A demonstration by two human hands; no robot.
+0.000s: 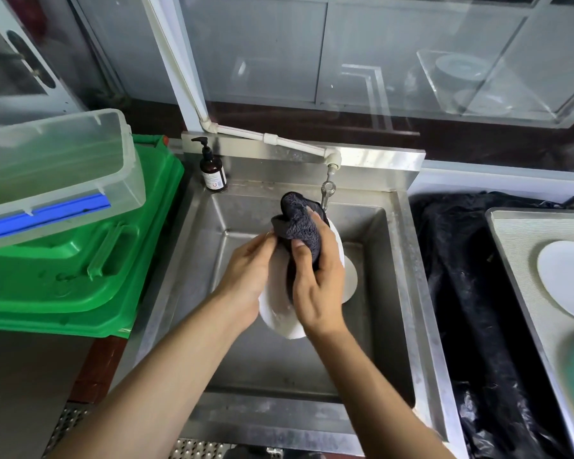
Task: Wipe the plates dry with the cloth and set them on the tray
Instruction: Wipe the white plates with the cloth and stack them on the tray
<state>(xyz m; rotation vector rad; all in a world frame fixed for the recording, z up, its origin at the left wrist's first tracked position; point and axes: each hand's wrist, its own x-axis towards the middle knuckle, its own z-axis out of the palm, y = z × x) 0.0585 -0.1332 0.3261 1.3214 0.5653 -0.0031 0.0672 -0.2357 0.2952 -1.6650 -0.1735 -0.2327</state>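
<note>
Your sink is the work station, and the step in hand is drying: the plate is held on edge over the basin, not yet on the tray. That tray lies past the sink's right rim, beyond black plastic sheeting, and already carries one white plate near its right edge. To the left of the sink, a green crate bears a clear plastic box; neither obstructs you.

Your left hand grasps the plate by its left edge, fingers curled behind it. Your right hand clutches the dark cloth and presses it to the plate's face.

Judgement: once the face and back are dry, the next move calls for carrying the plate rightward over the sink rim to bare tray surface. The tap hangs just behind the cloth; keep clear of it. A soap bottle stands at the sink's back-left corner.
</note>
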